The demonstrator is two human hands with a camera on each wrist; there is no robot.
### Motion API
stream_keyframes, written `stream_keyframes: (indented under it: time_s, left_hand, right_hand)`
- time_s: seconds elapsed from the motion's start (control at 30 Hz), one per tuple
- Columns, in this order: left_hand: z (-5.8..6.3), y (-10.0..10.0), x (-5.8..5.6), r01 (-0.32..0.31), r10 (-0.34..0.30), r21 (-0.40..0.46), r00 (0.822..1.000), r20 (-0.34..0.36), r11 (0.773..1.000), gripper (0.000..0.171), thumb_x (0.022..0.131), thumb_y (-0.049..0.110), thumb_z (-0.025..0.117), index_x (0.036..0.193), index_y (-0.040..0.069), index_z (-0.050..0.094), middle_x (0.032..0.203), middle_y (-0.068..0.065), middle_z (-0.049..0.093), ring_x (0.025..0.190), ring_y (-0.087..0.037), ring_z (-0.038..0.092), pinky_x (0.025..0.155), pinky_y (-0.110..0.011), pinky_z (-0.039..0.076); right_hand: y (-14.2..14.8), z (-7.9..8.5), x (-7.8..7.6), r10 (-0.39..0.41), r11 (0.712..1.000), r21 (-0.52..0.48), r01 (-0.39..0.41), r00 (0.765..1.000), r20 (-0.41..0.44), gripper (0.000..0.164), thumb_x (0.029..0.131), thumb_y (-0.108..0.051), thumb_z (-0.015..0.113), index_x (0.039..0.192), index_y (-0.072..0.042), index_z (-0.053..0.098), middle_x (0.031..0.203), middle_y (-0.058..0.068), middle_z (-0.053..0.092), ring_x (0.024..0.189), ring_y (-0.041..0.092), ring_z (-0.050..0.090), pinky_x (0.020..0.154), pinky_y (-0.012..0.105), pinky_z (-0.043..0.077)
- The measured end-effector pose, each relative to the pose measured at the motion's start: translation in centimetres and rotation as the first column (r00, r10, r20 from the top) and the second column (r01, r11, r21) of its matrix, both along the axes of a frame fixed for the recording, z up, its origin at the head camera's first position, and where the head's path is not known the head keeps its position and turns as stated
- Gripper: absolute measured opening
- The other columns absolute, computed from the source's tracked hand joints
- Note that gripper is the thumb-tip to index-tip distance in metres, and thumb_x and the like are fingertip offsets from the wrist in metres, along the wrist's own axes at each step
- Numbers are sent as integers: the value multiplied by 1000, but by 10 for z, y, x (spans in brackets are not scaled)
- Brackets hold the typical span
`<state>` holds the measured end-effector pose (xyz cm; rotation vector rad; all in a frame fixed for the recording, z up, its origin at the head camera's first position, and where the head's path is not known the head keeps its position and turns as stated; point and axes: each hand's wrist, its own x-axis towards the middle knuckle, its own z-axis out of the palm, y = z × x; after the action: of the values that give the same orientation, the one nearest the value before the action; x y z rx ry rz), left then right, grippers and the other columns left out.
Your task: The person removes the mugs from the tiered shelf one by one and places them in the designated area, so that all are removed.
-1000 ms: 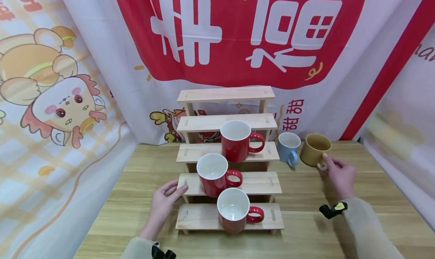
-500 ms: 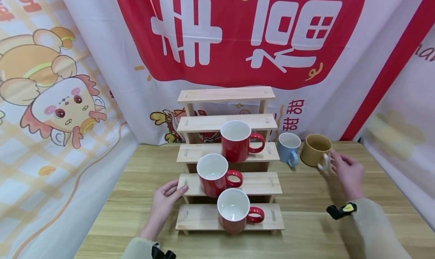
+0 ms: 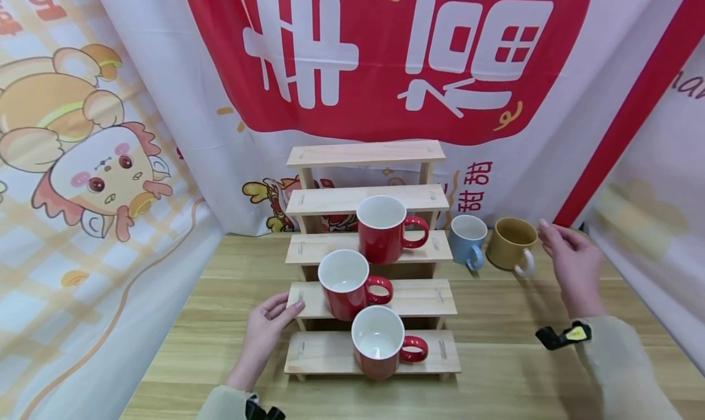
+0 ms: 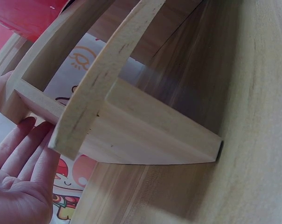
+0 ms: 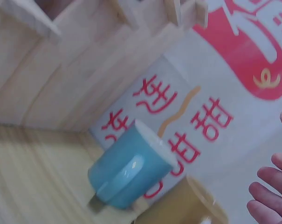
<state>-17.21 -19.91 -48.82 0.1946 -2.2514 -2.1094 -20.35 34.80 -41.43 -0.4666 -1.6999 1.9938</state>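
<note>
My left hand (image 3: 267, 325) holds one end of the second-lowest step of a light wooden stepped rack (image 3: 308, 352). Its thumb lies over the board, while the fingers reach under it beside the support in the left wrist view. My right hand (image 3: 575, 267) is just right of a mustard-yellow mug (image 3: 503, 248) with a pale handle; its fingers (image 5: 271, 186) are spread and hold nothing. Left of that mug stands a small light-blue mug (image 3: 462, 245). Red mugs with white insides stand on the rack: a lower one (image 3: 374, 346), a middle one (image 3: 344, 291) and an upper one (image 3: 380, 230).
The rack stands on a wood-grain table (image 3: 220, 310). A printed cloth (image 3: 182, 101) hangs behind and along the sides, close behind the rack and the mugs. The two top boards (image 3: 366, 153) bear no mugs.
My right hand has let go of the yellow mug's handle and drawn off to the right and slightly upward. The yellow mug stays in place. My left hand has not moved.
</note>
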Motion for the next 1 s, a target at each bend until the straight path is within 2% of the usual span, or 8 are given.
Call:
stream_keyframes:
  time_s: [0.2,0.27,0.43,0.53,0.63,0.77,0.87,1.0]
  left_hand:
    - [0,0,0,-1,1,-1,1000,-4,1000,49,85,18,85,126,-2,66,115,-16,73,97,-17,72,86,-26,58]
    - [0,0,1,-4,4,-4,1000,-4,1000,49,85,18,85,126,-2,66,115,-16,73,97,-16,72,86,-26,58]
    - [0,0,1,-6,6,-6,1000,-1,1000,50,85,18,85,127,-2,66,116,-17,72,98,-16,72,86,-26,58]
    - [0,0,1,-6,6,-5,1000,2,1000,51,84,19,86,127,-1,66,117,-17,72,98,-16,72,87,-25,58]
    - [0,0,1,-5,5,-7,1000,6,1000,52,84,20,86,127,-1,66,118,-17,72,98,-16,71,87,-25,57]
    - [0,0,1,-5,5,-7,1000,8,1000,52,84,20,86,128,-1,65,118,-17,71,99,-15,71,87,-25,57]
    - [0,0,1,-6,6,-2,1000,5,1000,53,85,19,85,129,-1,65,119,-18,71,99,-15,71,87,-26,58]
    - [-1,0,0,-4,4,3,1000,2,1000,52,85,18,85,129,-2,65,119,-18,71,99,-15,71,87,-26,58]
  right_hand:
    - [-15,21,1,47,996,75,-46,999,-13,35,86,-33,83,110,-10,73,96,-8,75,91,4,70,77,11,54]
    - [-20,29,3,61,988,142,-62,998,9,39,87,-36,82,115,-10,73,98,-9,74,91,4,69,76,9,53]
    - [-38,46,8,56,936,341,-90,992,109,51,90,-48,75,128,-16,71,106,-11,73,97,6,64,71,12,47]
    - [-50,56,10,60,903,411,-125,984,168,58,91,-57,69,135,-21,67,119,-9,69,108,9,59,80,20,46]
    - [-62,64,14,92,884,434,-172,976,199,61,91,-62,65,140,-25,63,133,-4,64,120,13,52,98,30,46]
    - [-75,69,18,130,858,476,-194,978,164,59,92,-61,65,140,-27,63,137,-1,63,122,15,53,99,32,47]
    - [-84,70,19,159,828,523,-200,980,123,55,93,-57,66,139,-26,64,134,-1,64,119,14,56,93,24,48]
    - [-95,73,22,231,794,555,-247,968,101,54,95,-52,67,140,-23,62,137,-2,63,122,14,56,94,19,49]
